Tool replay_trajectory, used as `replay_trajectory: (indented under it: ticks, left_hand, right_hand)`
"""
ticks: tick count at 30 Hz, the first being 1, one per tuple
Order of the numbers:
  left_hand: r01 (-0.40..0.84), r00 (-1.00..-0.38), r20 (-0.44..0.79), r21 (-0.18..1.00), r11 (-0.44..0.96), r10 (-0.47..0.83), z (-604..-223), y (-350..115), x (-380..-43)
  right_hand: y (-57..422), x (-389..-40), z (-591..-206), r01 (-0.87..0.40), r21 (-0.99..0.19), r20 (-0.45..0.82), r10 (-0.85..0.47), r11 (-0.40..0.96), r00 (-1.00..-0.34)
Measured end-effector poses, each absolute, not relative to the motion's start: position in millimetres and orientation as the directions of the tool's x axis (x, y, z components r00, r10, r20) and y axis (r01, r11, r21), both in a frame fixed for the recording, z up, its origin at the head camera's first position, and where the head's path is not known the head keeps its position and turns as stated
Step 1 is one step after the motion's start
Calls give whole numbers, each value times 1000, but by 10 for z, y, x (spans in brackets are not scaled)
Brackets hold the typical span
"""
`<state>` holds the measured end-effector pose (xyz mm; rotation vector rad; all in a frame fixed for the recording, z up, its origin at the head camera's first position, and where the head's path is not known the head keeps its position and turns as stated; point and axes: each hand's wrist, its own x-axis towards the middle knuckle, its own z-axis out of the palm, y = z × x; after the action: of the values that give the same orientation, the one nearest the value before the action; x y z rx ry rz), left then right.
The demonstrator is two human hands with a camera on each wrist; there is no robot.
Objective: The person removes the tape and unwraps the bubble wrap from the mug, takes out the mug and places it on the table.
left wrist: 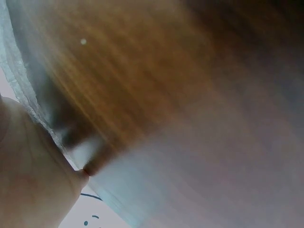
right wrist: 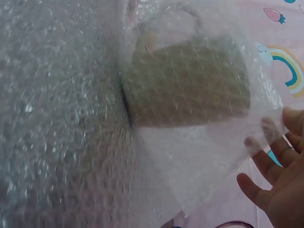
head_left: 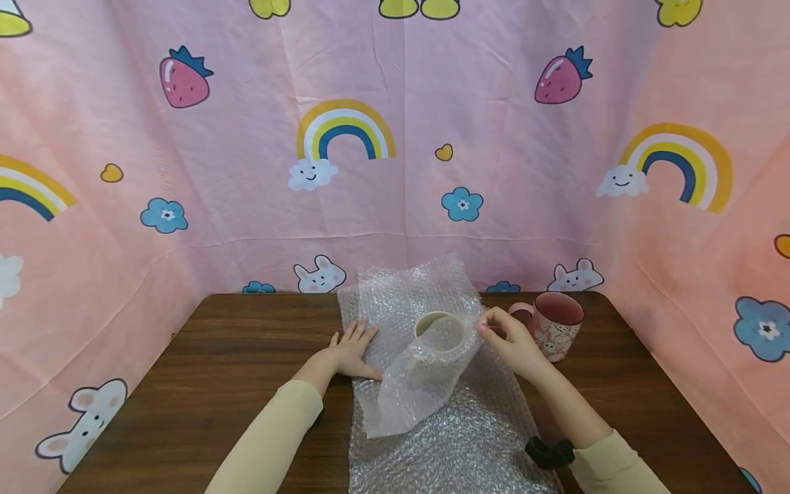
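A cream mug (head_left: 426, 321) stands on a long sheet of bubble wrap (head_left: 432, 446), its rim showing above a raised flap. Between thumb and fingertips, my right hand (head_left: 511, 341) pinches a corner of that flap, to the right of the mug's rim. Through the clear bubbles in the right wrist view, the mug's body (right wrist: 190, 83) and looped handle appear blurred. My left hand (head_left: 353, 350) rests with spread fingers on the sheet's left edge, left of the mug. Part of this hand (left wrist: 38, 166) fills the lower left of the left wrist view.
A pink mug (head_left: 558, 326) with printed figures stands at the back right, close beside my right hand, handle facing left. The dark wooden table (head_left: 247, 384) ends at a patterned pink cloth (head_left: 395, 219) behind and on both sides.
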<state>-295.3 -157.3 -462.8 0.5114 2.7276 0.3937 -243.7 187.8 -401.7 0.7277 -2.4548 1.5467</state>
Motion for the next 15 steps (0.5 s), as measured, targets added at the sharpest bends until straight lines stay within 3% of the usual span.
replay_trajectory:
  ticks: [15]
  left_hand:
    - [300,-886,-258,313,901,385,-4644,-1574,-2957]
  right_hand:
    - [2149,-2424,-4064,-478,-797,371,-325,369,-870]
